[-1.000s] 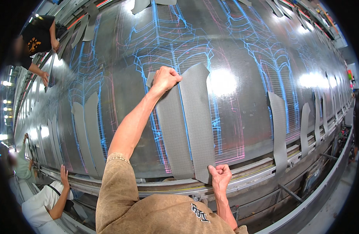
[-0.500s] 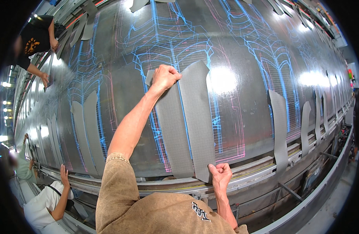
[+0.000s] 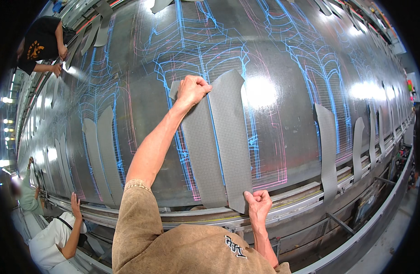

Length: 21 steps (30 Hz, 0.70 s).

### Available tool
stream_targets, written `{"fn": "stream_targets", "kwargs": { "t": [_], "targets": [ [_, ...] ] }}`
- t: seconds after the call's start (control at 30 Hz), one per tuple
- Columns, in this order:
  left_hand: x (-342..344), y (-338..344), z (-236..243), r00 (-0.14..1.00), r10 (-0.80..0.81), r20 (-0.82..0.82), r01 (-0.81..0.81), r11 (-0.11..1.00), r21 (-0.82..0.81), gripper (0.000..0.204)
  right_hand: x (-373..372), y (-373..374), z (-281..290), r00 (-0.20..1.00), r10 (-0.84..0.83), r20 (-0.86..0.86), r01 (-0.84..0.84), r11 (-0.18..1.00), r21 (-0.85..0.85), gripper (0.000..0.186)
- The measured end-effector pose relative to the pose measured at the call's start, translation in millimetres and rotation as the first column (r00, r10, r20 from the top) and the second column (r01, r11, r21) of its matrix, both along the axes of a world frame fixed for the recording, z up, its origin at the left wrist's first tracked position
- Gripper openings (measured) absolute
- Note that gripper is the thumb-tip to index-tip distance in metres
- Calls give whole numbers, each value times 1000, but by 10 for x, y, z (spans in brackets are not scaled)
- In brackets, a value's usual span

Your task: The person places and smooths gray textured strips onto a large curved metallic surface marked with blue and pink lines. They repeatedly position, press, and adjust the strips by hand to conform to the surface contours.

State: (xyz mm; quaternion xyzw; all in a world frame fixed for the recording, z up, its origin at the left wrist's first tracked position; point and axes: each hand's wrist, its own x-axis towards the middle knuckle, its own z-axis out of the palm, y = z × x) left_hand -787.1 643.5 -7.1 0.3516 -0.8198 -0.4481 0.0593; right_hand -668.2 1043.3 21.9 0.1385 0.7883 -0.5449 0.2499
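Note:
Two long grey pieces of checked fabric lie side by side on a dark table (image 3: 287,118) marked with blue and pink pattern lines. My left hand (image 3: 192,92) is closed at the far end, covering part of the top of the left fabric piece (image 3: 200,146). Its pinched fingertips meet the upper left corner of the right fabric piece (image 3: 235,141). Down at the near edge, my right hand (image 3: 259,204) pinches the lower right corner of that same right piece, whose bottom end hangs over the table's metal rail.
More grey fabric pieces lie to the left (image 3: 107,155) and right (image 3: 327,146), some overhanging the metal rail (image 3: 287,203). Across the table at upper left, a person in black (image 3: 41,43) works; a person in white (image 3: 52,242) stands to my lower left. Bright lamp reflections cross the table.
Both my hands keep their places and their grip. The person in black at upper left has drawn the lower hand back up toward the table's far edge.

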Motion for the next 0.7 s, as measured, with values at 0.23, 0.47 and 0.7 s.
{"fn": "stream_targets", "kwargs": {
  "t": [0.23, 0.47, 0.7],
  "targets": [
    [-15, 42, 52, 1000, 3, 8, -3, 1000, -30, 14, 9, 30, -31, 1000, -3, 0, 3, 999, -37, 26],
    [-11, -12, -13, 1000, 6, -14, -6, 1000, -6, 16, -10, -6, 8, 1000, 0, 15, 0, 1000, 4, 26],
    [3, 36, 39, 1000, 14, 9, -14, 997, -80, 19, 12, 12, 17, 1000, -2, 21, 1, 1000, 13, 26]
  ]
}}
